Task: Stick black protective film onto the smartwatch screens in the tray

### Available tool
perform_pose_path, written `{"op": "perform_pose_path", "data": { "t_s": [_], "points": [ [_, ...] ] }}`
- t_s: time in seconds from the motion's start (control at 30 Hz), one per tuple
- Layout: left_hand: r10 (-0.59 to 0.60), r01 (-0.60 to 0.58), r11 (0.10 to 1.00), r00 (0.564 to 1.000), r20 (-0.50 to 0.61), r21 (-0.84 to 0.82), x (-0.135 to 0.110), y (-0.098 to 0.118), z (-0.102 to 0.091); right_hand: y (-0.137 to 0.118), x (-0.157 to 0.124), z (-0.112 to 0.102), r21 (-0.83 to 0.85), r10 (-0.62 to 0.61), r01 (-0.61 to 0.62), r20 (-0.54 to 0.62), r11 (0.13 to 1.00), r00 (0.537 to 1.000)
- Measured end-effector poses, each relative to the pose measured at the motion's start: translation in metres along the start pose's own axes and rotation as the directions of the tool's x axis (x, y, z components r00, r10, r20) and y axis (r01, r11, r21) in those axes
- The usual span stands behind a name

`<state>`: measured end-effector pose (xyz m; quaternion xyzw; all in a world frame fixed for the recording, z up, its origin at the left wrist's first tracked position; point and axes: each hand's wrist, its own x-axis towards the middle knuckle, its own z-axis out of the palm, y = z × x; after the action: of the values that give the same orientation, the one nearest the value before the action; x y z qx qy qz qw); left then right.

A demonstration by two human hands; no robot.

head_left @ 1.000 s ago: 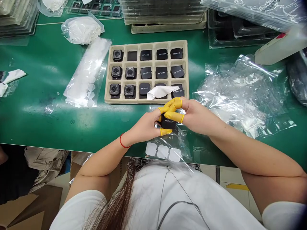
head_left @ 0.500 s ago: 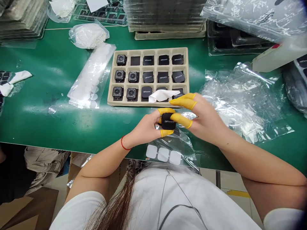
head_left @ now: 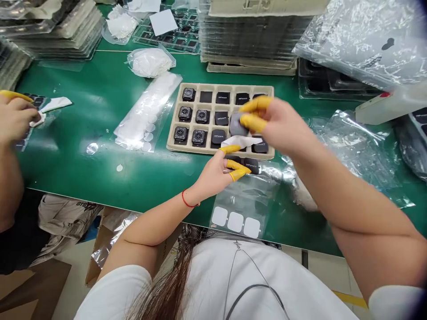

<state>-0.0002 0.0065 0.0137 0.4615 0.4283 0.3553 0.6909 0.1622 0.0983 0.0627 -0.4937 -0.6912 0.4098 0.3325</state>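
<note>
My right hand (head_left: 276,122) hangs over the tray, its yellow finger cots pinching a square grey smartwatch (head_left: 238,124). Below it, my left hand (head_left: 216,172) rests near the tray's front rim with its fingers apart, holding nothing. The beige pulp tray (head_left: 220,150) has rows of compartments. Round-faced black smartwatches (head_left: 188,94) fill its left columns, and black pads printed HiFuture (head_left: 223,98) lie further right. A white cloth (head_left: 240,142) lies across the front row, close to my left fingertips. My right hand hides part of the tray.
A co-worker's hand (head_left: 15,118) with yellow finger cots works at the far left. A strip of round film stickers (head_left: 147,113) lies left of the tray. In front lies a bag of white square pads (head_left: 235,221). Stacked trays (head_left: 253,33) and plastic bags (head_left: 353,151) line the back and right.
The square piece has passed from my left hand to my right, which has risen over the tray. My left fingers have opened. A co-worker's hand has come into view at left.
</note>
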Motion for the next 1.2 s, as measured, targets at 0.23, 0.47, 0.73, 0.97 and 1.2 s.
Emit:
{"op": "perform_pose_path", "data": {
  "t_s": [0.23,0.47,0.73,0.97,1.2],
  "points": [
    [0.04,-0.052,0.99,0.995,0.087,0.133,-0.005,-0.003,0.003,0.026,0.144,0.039,-0.435,-0.025,-0.053,-0.171,0.899,0.985],
    [0.099,-0.129,0.971,0.983,0.155,0.202,-0.012,0.0,0.002,0.021,0.156,0.081,-0.679,-0.135,0.1,0.001,0.728,0.991],
    [0.122,-0.144,0.978,0.982,0.145,0.148,-0.012,-0.004,0.003,0.033,0.113,0.094,-0.648,-0.283,0.375,0.247,0.663,0.927],
    [0.068,-0.061,0.991,0.996,0.05,-0.121,-0.005,-0.01,0.005,0.001,0.06,0.065,-0.623,-0.323,0.364,0.183,0.692,0.929],
    [0.084,-0.071,0.964,0.996,0.04,-0.255,0.0,-0.006,0.001,-0.014,-0.062,0.001,-0.333,-0.356,0.431,0.262,0.839,0.897]
  ]
}}
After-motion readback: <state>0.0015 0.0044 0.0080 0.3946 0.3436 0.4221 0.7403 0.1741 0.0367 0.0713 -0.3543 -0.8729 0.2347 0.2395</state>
